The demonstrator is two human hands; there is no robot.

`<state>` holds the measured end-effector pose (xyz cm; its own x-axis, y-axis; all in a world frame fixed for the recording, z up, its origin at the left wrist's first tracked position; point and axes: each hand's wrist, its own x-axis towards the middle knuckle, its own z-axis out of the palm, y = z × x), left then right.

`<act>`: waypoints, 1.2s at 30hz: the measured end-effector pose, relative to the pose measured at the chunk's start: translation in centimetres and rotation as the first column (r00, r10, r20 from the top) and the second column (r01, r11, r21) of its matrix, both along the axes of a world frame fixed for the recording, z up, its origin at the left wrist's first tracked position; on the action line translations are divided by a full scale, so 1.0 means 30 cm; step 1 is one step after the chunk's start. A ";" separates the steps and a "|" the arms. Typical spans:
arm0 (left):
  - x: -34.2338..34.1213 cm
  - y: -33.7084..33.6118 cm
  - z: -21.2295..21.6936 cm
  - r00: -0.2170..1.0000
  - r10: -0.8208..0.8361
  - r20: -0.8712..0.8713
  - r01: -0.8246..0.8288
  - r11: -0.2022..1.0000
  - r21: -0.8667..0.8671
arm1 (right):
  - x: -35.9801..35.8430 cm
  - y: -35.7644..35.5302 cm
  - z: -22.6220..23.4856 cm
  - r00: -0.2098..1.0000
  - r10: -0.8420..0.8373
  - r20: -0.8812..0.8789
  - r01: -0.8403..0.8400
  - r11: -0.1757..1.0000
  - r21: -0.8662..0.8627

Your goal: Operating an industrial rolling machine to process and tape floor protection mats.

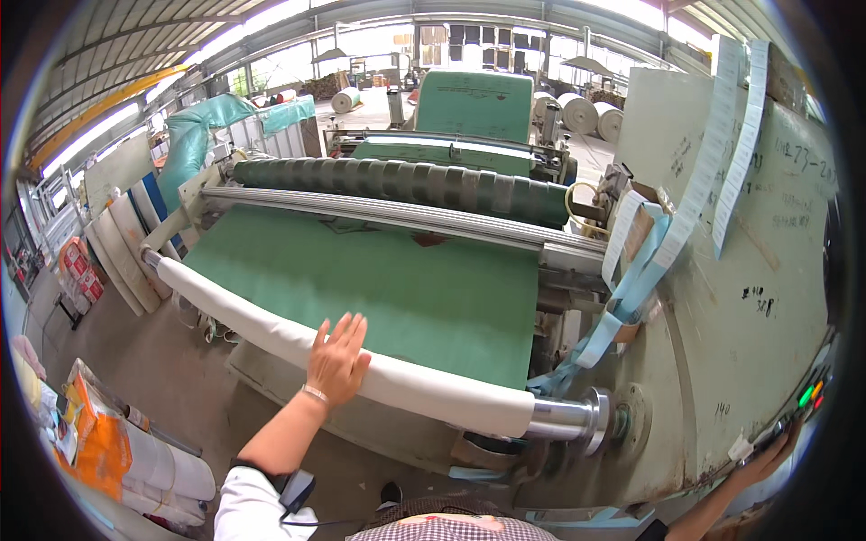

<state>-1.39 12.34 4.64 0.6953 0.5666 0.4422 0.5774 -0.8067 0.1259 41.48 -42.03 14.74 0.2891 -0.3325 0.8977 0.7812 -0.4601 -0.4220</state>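
Observation:
My left hand [338,362] lies flat on the white roll [433,392], its fingers stretched toward the green sheet [406,293] behind it. The roll sits on a shiny metal shaft [564,422] that runs into the machine's side housing at the right. From under a metal bar [397,212], the green sheet reaches the roll, white on its outside. At the far lower right, my right hand [769,460] is at the edge of a control panel [807,401] with green, orange and red buttons or lights. Its fingers are mostly hidden in shadow at the picture's rim.
A dark banded roller [406,185] spans the machine behind the bar. Long pale-blue paper strips [622,311] hang along the grey side housing [758,279]. Wrapped rolls [162,469] and an orange sack [99,437] stand at lower left. More rolls [577,113] lie at the back.

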 end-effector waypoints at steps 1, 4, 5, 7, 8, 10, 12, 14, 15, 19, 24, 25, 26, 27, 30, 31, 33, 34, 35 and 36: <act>0.047 0.059 0.006 0.997 0.044 0.067 -0.053 0.989 0.139 | -0.011 0.020 0.004 1.000 0.024 -0.014 -0.023 0.999 0.037; 0.128 0.141 0.098 0.970 0.114 0.213 -0.180 0.929 0.324 | -0.003 0.032 0.025 0.991 0.128 -0.033 -0.121 0.979 0.163; 0.152 0.152 0.119 0.946 0.153 0.285 -0.258 0.890 0.375 | -0.009 0.045 0.027 0.986 0.162 -0.035 -0.151 0.967 0.206; 0.162 0.118 0.171 0.944 0.092 0.317 -0.160 0.968 0.196 | -0.005 0.032 0.013 0.993 0.115 -0.034 -0.108 0.980 0.167; 0.141 0.092 0.198 0.938 0.063 0.342 -0.070 0.998 0.009 | -0.005 0.035 -0.001 0.997 0.072 0.001 -0.072 0.991 0.115; 0.053 0.054 0.148 0.865 -0.001 0.501 -0.006 1.000 0.013 | -0.014 0.020 -0.006 0.995 0.103 0.016 -0.104 0.987 0.120; -0.061 -0.012 0.060 0.782 0.082 0.618 -0.132 0.991 0.035 | -0.022 0.039 -0.010 0.996 0.094 0.007 -0.095 0.989 0.111; -0.242 -0.014 -0.121 0.703 0.246 0.667 -0.375 0.926 0.053 | -0.020 0.082 -0.009 0.986 0.158 0.047 -0.163 0.975 0.148; -0.286 -0.032 -0.184 0.628 0.318 0.710 -0.400 0.915 -0.056 | -0.029 0.080 0.001 0.984 0.167 0.062 -0.175 0.974 0.142; -0.454 -0.071 -0.628 0.352 0.620 0.701 -0.239 0.784 -0.573 | -0.022 0.056 -0.007 0.986 0.160 0.056 -0.166 0.976 0.141; -0.492 -0.232 -0.990 0.550 0.832 -0.074 -0.513 0.266 -0.816 | -0.007 0.034 -0.012 0.993 0.114 0.016 -0.115 0.981 0.153; -0.448 -0.267 -0.976 0.541 0.829 -0.141 -0.515 0.195 -0.835 | 0.001 0.021 -0.014 0.994 0.107 0.017 -0.108 0.983 0.149; -0.413 -0.292 -0.953 0.533 0.820 -0.207 -0.517 0.122 -0.847 | 0.009 0.006 -0.017 0.995 0.096 0.013 -0.097 0.983 0.154; -0.414 -0.293 -0.974 0.534 0.820 -0.207 -0.516 0.122 -0.848 | 0.018 -0.006 -0.017 0.996 0.093 0.008 -0.093 0.982 0.164; -0.470 -0.313 -1.117 0.596 0.750 -0.287 -0.552 0.124 -0.824 | 0.021 -0.005 -0.011 1.000 0.001 -0.027 0.001 0.997 0.074; -0.481 -0.312 -1.150 0.606 0.733 -0.309 -0.558 0.116 -0.821 | 0.028 -0.004 -0.014 1.000 0.006 -0.023 -0.005 0.997 0.074; -0.482 -0.309 -1.186 0.617 0.714 -0.331 -0.563 0.106 -0.819 | 0.040 -0.002 -0.027 0.998 0.064 -0.004 -0.063 0.988 0.142; -0.468 -0.316 -1.145 0.613 0.699 -0.367 -0.584 0.089 -0.807 | 0.030 0.007 -0.029 0.997 0.076 0.007 -0.076 0.986 0.145; -0.455 -0.320 -1.118 0.608 0.684 -0.403 -0.605 0.072 -0.793 | 0.029 0.004 -0.032 0.997 0.079 0.004 -0.079 0.987 0.143; -0.460 -0.322 -1.112 0.599 0.692 -0.404 -0.607 0.063 -0.792 | 0.024 0.008 -0.028 0.996 0.093 -0.003 -0.091 0.980 0.177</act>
